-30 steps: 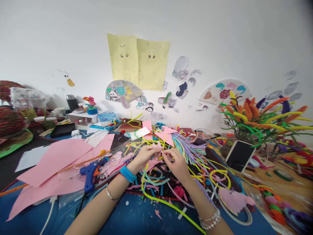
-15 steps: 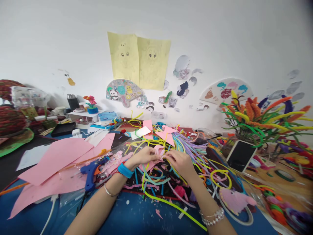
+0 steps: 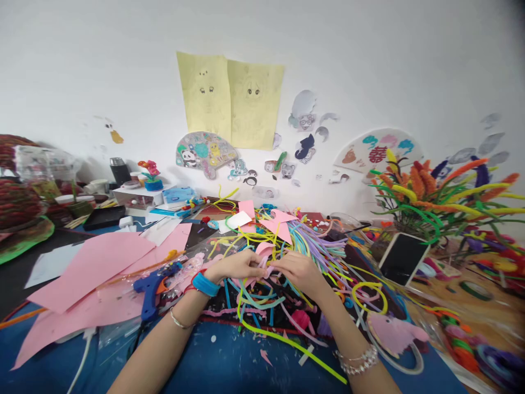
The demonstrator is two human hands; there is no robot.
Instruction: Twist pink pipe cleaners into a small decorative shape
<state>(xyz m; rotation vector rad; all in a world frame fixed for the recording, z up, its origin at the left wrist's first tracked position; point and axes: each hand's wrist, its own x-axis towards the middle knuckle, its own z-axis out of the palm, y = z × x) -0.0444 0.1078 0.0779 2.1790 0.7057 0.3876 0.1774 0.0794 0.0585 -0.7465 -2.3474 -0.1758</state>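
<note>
A small pale pink piece [image 3: 267, 269] is pinched between both hands in the middle of the view; its exact shape is too small to tell. My left hand [image 3: 239, 266] comes in from the left with its fingertips closed on the piece. From the right, my right hand [image 3: 298, 272] holds the same piece between thumb and fingers. Just behind the fingers is a curved pink shape [image 3: 264, 249]. Below and around the hands lie many fuzzy stems, among them a long yellow-green one [image 3: 283, 340].
At the left are a blue glue gun [image 3: 150, 293] and large pink sheets [image 3: 96, 268]. A phone [image 3: 403, 258] leans at the right before a pot of colourful fuzzy stems [image 3: 422, 191]. A pink fuzzy figure [image 3: 394, 332] lies beside my right forearm.
The view has shifted slightly. Both hands stay together at the pale pink piece, and my left fingertips have moved a little to the left and down.
</note>
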